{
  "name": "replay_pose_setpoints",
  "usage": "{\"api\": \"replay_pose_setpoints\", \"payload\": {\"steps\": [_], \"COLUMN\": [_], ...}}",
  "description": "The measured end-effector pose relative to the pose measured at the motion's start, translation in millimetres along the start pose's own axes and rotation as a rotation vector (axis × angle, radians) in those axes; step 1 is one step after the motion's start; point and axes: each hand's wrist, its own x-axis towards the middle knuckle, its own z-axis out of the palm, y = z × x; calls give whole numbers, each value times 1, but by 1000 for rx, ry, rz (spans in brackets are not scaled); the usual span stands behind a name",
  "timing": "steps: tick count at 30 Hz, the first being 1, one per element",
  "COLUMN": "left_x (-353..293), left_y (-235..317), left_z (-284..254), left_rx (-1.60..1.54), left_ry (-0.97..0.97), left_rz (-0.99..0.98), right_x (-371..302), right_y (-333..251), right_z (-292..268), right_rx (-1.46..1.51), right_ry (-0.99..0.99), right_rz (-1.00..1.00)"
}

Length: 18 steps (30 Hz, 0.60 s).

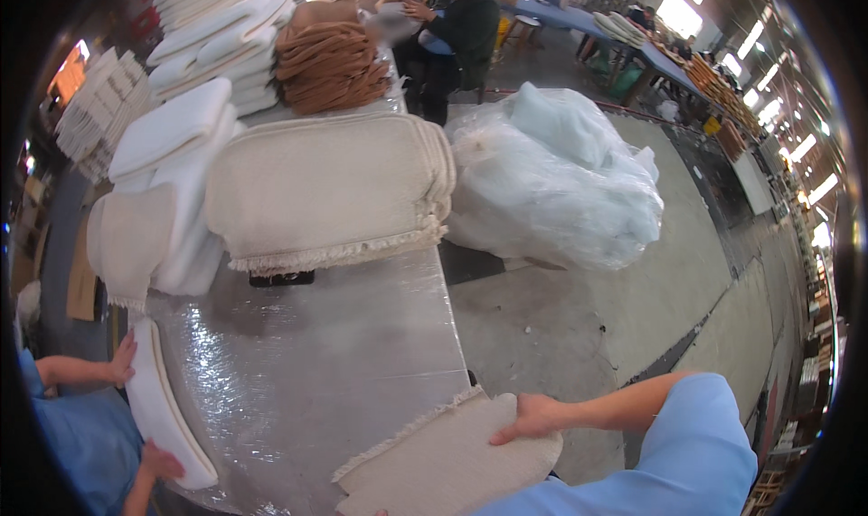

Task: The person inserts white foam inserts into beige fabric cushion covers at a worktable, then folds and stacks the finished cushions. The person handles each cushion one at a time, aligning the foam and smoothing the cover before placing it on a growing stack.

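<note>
My right hand (532, 419) grips the far right edge of a beige woven cloth piece (443, 462), thumb on top and fingers underneath. This cloth has a rounded end and a frayed, fringed edge; it lies partly on the table and overhangs the table's right side. Of my left hand (381, 513) only a sliver shows at the bottom edge, by the cloth, with its fingers out of sight. Farther up the table lies a thick stack of matching beige cloth pieces (325, 186) with fringed front edges.
The table (334, 335) has a shiny plastic cover. At left, a co-worker's hands (163, 462) hold a long white pad (163, 398). White padding (172, 136) and brown cloths (330, 60) are piled behind. A plastic-wrapped bundle (561, 182) stands right; another person (461, 37) sits beyond.
</note>
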Motion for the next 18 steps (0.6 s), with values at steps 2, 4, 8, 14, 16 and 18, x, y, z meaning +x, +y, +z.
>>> {"api": "replay_pose_setpoints", "payload": {"steps": [2,4,8,14,16,18], "left_x": [-1,-2,-8,17,30,32], "left_y": [-1,2,-1,9,5,-8], "left_z": [0,-1,5,-1,3,7], "left_rx": [-34,-113,-185,130,206,156], "left_ry": [-8,-2,-8,-72,16,185], "left_rz": [-25,-20,-15,-227,-140,28], "right_x": [10,23,56,87,90,96], "right_y": [-3,-6,-10,-10,-6,1], "right_z": [-5,-5,-10,-12,-9,0], "right_rx": [10,-14,-128,-94,-21,39], "right_ry": [-15,0,-121,-163,-199,-148], "right_rz": [-29,-60,83,62,8,-2]}}
